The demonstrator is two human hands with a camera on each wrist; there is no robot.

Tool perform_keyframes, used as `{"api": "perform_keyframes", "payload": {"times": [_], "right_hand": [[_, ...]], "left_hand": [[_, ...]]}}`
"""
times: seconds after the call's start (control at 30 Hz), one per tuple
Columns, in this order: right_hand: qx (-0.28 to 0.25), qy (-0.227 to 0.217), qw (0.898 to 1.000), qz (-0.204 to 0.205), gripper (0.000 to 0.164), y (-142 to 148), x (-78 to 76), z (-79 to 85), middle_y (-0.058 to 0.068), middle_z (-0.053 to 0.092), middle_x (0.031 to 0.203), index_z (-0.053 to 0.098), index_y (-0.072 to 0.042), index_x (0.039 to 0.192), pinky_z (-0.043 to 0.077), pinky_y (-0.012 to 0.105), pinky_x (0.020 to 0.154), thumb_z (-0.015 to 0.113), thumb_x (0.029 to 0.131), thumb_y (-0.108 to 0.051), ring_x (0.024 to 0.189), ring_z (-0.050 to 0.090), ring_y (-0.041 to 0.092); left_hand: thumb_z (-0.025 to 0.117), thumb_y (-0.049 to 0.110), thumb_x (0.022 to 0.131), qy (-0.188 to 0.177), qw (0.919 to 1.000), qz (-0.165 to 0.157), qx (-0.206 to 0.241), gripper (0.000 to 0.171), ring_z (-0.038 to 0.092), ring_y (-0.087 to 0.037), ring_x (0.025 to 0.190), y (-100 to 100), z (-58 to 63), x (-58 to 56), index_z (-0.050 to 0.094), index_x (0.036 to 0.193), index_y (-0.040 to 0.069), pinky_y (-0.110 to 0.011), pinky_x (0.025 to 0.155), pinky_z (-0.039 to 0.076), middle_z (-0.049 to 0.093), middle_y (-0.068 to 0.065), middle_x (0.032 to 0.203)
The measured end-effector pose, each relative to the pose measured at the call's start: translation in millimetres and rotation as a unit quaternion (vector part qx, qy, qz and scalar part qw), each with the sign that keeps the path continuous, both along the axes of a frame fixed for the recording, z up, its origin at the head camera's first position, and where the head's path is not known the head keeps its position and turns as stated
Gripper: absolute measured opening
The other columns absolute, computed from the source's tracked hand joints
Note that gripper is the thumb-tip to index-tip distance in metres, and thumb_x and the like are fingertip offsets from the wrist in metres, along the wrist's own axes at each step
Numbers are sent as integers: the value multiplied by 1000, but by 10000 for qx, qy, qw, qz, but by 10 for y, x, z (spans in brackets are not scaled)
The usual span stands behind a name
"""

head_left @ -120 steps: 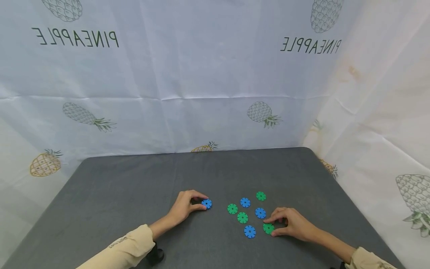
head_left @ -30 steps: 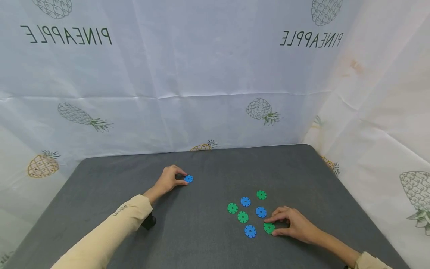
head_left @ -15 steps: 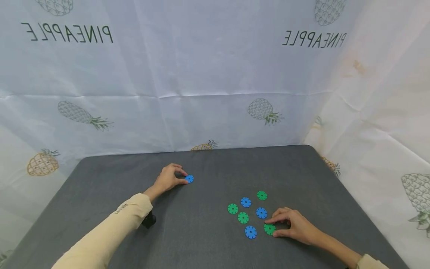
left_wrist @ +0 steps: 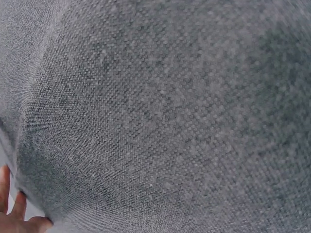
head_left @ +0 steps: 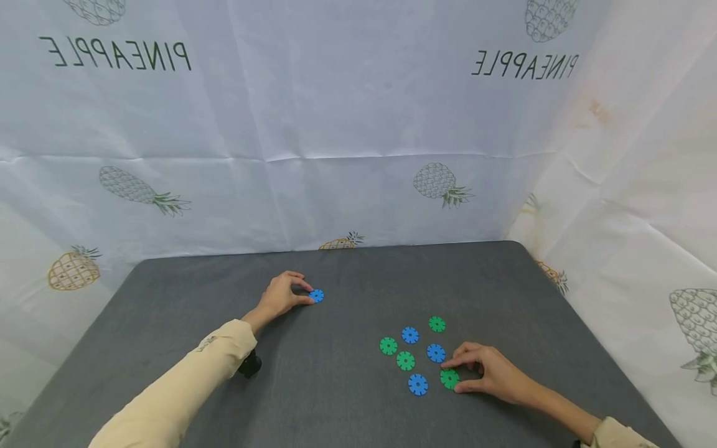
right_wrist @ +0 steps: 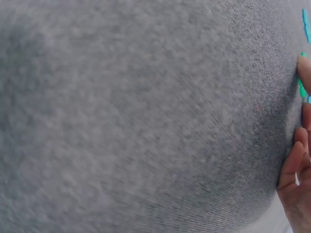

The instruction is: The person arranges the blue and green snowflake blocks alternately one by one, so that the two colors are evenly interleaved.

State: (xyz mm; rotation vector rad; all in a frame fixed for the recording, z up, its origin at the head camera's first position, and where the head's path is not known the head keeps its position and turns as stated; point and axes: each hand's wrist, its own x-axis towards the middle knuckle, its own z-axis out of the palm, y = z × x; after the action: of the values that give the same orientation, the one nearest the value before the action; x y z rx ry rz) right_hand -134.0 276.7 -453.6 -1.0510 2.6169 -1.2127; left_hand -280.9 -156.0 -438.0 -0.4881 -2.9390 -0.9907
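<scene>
Between the thumb and fingers of my left hand [head_left: 280, 296], a blue notched disc [head_left: 317, 296] is pinched at its left edge, low over the far middle of the grey table. My right hand [head_left: 495, 375] pinches a green notched disc [head_left: 449, 379] at the right of the group, thumb at the near edge and index finger at the far edge. The left wrist view catches only fingertips of the left hand [left_wrist: 19, 221], and its disc is out of sight there. At the right border of the right wrist view, fingers partly cover the green disc [right_wrist: 302, 88].
Left of and beyond the right hand lie three blue discs, the nearest blue disc [head_left: 417, 384] included, and three green discs, such as the far green disc [head_left: 437, 324]. A white pineapple-print cloth [head_left: 347, 118] hangs behind the dark grey table [head_left: 196, 298].
Since the oldest frame, my left hand has carried the blue disc away to the left and farther back; over the last second it stays nearly still. My right hand keeps its place.
</scene>
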Motion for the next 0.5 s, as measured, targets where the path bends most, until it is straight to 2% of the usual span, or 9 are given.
{"api": "perform_keyframes", "payload": {"times": [0.27, 0.5], "right_hand": [[64, -237, 9987, 436, 36, 34, -67, 67, -1, 63, 100, 72, -9, 112, 45, 22, 59, 77, 81, -25, 73, 50, 12], [70, 62, 9979, 645, 30, 20, -105, 51, -2, 61, 98, 73, -10, 107, 45, 20, 56, 78, 80, -22, 72, 50, 10]], "left_hand": [[82, 18, 77, -28, 10000, 48, -53, 20, 48, -42, 121, 27, 13, -6, 77, 94, 9, -58, 95, 41, 56, -18, 128], [82, 19, 77, -157, 9997, 108, -123, 21, 47, -42, 123, 23, 28, -20, 77, 94, 10, -59, 95, 41, 56, -17, 130]]}}
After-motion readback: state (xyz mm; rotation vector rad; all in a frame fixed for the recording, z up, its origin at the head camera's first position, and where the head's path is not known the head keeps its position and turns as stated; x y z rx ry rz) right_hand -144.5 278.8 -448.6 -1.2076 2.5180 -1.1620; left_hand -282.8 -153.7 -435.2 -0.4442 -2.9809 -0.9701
